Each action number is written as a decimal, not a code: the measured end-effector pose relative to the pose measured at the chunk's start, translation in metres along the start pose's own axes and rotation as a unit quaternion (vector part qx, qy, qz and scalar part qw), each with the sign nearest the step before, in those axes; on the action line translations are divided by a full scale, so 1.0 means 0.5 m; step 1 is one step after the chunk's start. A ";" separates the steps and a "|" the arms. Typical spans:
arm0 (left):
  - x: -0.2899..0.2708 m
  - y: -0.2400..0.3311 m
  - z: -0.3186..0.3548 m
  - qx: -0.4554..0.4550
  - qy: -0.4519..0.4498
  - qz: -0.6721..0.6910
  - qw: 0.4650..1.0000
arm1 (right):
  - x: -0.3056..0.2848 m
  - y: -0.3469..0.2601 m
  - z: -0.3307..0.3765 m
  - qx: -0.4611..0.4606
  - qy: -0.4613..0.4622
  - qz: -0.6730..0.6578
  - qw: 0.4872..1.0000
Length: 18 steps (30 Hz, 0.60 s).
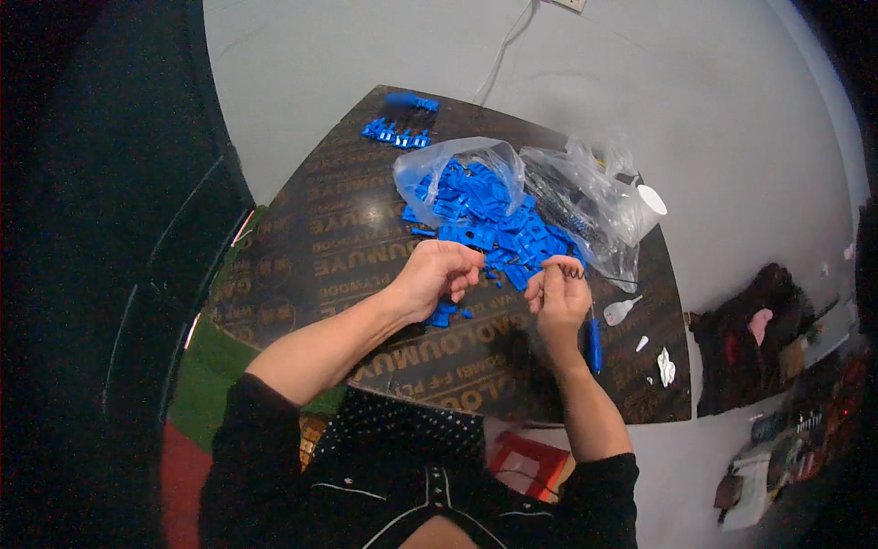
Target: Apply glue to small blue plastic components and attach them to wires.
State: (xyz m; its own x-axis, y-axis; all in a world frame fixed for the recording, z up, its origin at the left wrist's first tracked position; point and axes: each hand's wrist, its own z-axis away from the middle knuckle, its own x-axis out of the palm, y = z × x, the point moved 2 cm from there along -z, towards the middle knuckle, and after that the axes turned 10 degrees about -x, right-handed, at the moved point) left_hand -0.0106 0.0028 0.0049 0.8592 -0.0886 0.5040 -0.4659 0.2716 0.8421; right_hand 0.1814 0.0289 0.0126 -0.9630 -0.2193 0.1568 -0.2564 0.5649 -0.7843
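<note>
My right hand (561, 300) is closed, with a small dark coil spring (572, 272) at its fingertips. To the left, my left hand (439, 274) is closed in a pinch; whatever its fingers may hold is too small to make out. Both hands hover over the near edge of a heap of blue plastic parts (526, 240), some flat with holes cut in them. The heap spills out of a clear plastic bag (416, 172). A few blue pieces (441, 316) lie just below my left hand.
Small blue parts (395, 135) stand grouped at the table's far left. Behind the heap sits a clear bag (594, 197) of dark pieces, beside a white cup (651, 201). On the right lie a blue-handled tool (595, 348), a small whitish bottle (622, 310) and a crumpled white scrap (666, 367).
</note>
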 end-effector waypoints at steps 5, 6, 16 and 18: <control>-0.002 -0.004 -0.002 -0.008 -0.005 -0.015 1.000 | -0.002 -0.002 0.002 0.003 -0.003 0.011 1.000; 0.000 -0.005 -0.002 -0.004 0.000 -0.007 1.000 | -0.002 -0.004 0.001 0.003 -0.004 0.010 1.000; 0.000 -0.007 -0.003 0.002 -0.004 -0.003 1.000 | -0.005 -0.007 0.001 -0.012 -0.024 0.023 0.999; -0.002 -0.007 -0.002 0.002 -0.004 -0.004 1.000 | -0.001 -0.011 0.002 -0.008 -0.024 0.029 0.999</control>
State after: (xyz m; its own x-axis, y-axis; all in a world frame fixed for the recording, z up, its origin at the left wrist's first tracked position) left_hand -0.0094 0.0027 0.0011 0.8612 -0.0983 0.4987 -0.4599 0.2674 0.8468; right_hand 0.1836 0.0250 0.0163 -0.9711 -0.2240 0.0827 -0.2027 0.5898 -0.7817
